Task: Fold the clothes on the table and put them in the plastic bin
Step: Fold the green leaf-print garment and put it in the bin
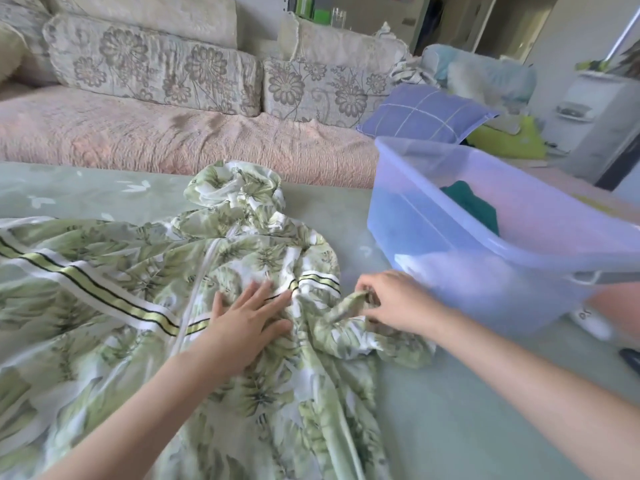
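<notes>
Green leaf-print hooded jacket (242, 258) lies spread on the bench (450, 410) just left of the translucent blue plastic bin (519, 244); left hand (249, 317) presses it, fingers straight and apart, right hand (391, 299) pinches the bin-side sleeve (346, 303). Risk: thin fabric bunches if the sleeve gets tugged. No readable writing.

no readable text anywhere, no labels or brands, no numbers, nothing legible on any surface here
</notes>
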`<action>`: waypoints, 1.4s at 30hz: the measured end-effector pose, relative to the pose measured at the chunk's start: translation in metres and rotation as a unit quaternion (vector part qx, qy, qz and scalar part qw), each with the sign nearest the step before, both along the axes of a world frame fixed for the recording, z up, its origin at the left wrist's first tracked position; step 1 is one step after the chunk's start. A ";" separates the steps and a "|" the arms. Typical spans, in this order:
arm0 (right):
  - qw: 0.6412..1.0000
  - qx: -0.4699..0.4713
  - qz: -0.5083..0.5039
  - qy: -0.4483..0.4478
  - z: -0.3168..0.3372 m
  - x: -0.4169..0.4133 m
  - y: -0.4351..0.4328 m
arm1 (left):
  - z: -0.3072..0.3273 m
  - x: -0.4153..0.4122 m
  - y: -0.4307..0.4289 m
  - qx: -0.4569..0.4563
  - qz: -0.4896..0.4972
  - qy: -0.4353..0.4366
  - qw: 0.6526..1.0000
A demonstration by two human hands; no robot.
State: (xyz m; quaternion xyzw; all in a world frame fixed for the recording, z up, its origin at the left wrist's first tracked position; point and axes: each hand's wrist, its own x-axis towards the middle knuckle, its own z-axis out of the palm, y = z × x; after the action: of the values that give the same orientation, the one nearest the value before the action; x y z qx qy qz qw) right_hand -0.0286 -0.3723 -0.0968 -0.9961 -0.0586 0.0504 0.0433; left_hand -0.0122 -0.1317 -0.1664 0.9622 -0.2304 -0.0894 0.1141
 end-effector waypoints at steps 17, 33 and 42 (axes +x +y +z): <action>0.991 0.111 -0.077 0.011 0.041 -0.023 0.017 | 0.027 -0.015 -0.034 -0.056 -0.027 -0.026 0.998; 0.957 0.221 -0.185 -0.047 -0.021 0.070 0.011 | 0.002 -0.023 -0.022 -0.054 -0.031 0.029 0.998; 0.990 0.021 -0.095 -0.100 -0.007 0.101 0.004 | -0.005 -0.030 -0.027 0.048 -0.048 -0.031 0.997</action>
State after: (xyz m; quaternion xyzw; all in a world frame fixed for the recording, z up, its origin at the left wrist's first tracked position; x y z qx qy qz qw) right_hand 0.0728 -0.3682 -0.1040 -0.9960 0.0314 -0.0555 0.0629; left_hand -0.0422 -0.1589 -0.1712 0.9567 -0.2753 -0.0762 0.0566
